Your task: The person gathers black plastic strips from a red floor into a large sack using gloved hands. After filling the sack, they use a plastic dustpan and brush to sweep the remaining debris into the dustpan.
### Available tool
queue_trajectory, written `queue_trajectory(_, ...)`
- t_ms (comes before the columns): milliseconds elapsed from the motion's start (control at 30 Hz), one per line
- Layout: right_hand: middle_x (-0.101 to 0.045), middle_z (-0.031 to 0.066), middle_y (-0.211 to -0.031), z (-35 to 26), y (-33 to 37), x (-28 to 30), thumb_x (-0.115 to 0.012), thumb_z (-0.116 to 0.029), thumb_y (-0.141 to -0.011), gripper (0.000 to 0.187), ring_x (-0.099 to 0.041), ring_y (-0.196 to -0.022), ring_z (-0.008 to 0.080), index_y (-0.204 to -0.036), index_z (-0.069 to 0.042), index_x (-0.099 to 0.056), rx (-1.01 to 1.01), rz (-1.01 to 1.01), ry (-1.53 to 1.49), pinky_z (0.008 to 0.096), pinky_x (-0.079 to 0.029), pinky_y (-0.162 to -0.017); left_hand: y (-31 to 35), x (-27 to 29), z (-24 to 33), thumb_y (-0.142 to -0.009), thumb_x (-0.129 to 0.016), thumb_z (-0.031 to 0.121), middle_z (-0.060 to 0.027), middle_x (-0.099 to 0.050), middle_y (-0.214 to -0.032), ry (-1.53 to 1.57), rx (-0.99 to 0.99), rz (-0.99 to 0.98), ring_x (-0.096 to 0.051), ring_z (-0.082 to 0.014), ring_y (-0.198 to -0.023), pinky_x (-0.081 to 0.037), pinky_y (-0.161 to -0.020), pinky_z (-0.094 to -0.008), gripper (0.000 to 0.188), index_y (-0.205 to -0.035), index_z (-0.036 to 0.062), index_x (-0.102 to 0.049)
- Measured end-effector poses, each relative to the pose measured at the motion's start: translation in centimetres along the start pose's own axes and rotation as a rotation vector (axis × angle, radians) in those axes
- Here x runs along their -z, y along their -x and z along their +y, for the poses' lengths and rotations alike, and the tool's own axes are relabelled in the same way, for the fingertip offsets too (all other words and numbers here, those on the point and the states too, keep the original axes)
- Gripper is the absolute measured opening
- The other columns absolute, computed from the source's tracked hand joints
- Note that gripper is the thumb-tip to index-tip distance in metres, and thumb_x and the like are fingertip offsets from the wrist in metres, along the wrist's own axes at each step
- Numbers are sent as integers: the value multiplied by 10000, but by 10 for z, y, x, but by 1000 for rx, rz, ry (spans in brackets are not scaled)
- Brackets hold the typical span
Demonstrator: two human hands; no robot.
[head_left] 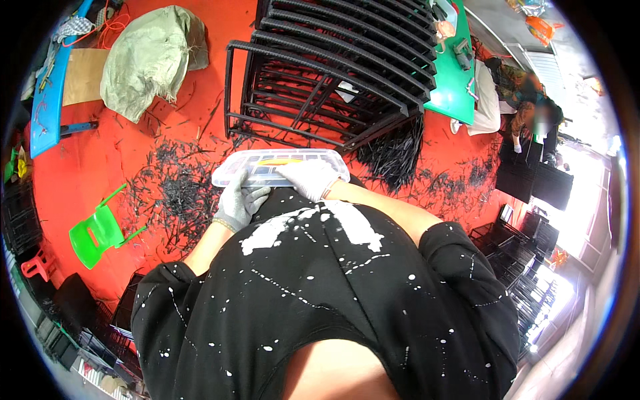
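A clear plastic box [230, 162] with compartments lies across my lap, dark pieces and a yellow-orange item [279, 161] showing in it. My left hand [241, 202], in a grey glove, grips its near left edge with the thumb on top. In a whiter glove, my right hand [309, 179] lies over the near right part of the box, fingers pointing left and closed at its edge. The undersides of my right fingers are hidden. Just beyond the box stands a stack of black woven frames [327, 67].
Black strip scraps [177, 180] litter the red floor, with a dense bundle of strips [393, 157] under the frames. A green chair [98, 235] and pale sack [155, 60] are at left. Another person [530, 110] bends by a green table [453, 80] at right.
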State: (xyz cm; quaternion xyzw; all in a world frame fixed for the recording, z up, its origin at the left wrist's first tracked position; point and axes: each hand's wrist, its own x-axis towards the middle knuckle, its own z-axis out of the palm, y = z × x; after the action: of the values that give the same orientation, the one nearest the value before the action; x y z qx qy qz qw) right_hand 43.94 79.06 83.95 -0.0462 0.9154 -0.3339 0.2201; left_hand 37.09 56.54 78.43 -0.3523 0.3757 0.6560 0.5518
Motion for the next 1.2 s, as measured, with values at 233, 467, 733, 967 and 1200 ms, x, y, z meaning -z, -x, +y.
queue_trajectory(233,-689,92,-935,13,-17,14,-536,-185,-894,304,-684,-846,295,-1190,-178,-606,-241,-197,160,429,-542,-714,-18,-8,33,-921,-598,427,-155,-617,-1095,-33,-6,138,-650,-298,-932,-516,-911,-443,465,-1265,122,-530)
queue_trajectory(467,-699,84,-1002,66,24,17,-562,-153,-858,364,-688,-881,304,-1218,-172,-608,-153,69,241,438,-554,-731,-57,-31,41,-942,-539,424,-159,-592,-1152,-101,42,110,-624,-307,-1004,-516,-922,-441,459,-1275,110,-512)
queue_trajectory(733,-684,137,-991,109,60,33,-515,-152,-900,305,-684,-847,336,-1188,-135,-611,-269,10,39,449,-544,-688,-76,-88,24,-956,-513,425,-161,-582,-1157,-251,73,209,-631,-320,-1004,-522,-920,-454,437,-1270,122,-516)
queue_trajectory(967,-683,136,-1088,161,63,63,-536,-146,-877,363,-673,-944,347,-1231,-154,-618,-68,65,45,449,-547,-784,-65,-129,3,-959,-510,448,-125,-617,-1089,-156,-16,301,-651,-251,-956,-546,-875,-401,448,-1249,108,-532)
queue_trajectory(1200,-694,143,-959,178,23,90,-539,-135,-851,348,-685,-871,335,-1187,-164,-626,127,-128,147,456,-549,-722,-54,-120,-27,-948,-534,449,-128,-602,-1117,122,-139,320,-623,-278,-969,-532,-852,-435,454,-1292,151,-523)
